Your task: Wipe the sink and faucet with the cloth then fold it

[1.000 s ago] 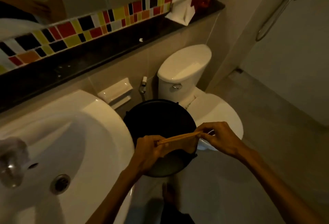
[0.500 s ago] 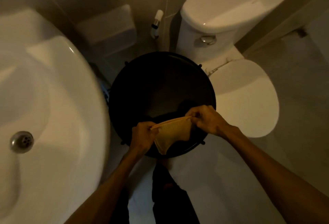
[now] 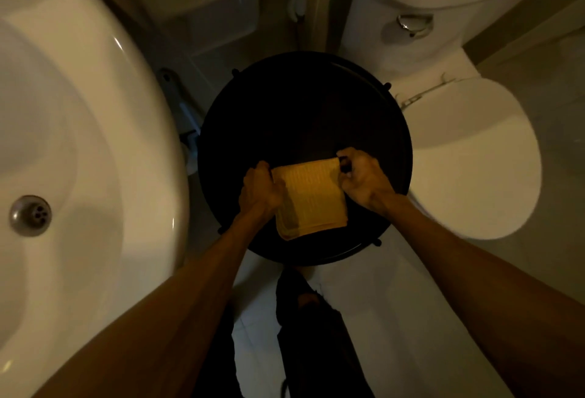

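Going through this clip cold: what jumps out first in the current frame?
The yellow cloth stands out, a folded rectangle held at its upper corners by the left hand and right hand over a round black bin at centre. The white sink curves along the left, and the closed toilet sits at right.

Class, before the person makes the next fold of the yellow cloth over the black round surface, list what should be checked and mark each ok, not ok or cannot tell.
1. Left hand grips the cloth's left edge: ok.
2. Right hand pinches its upper right corner: ok.
3. Cloth is squared into a neat rectangle: ok.
4. Cloth is over the black round surface, clear of the sink and toilet seat: ok.
5. Cloth lies flat on that surface: cannot tell.
6. Faucet wiped: cannot tell, out of view.
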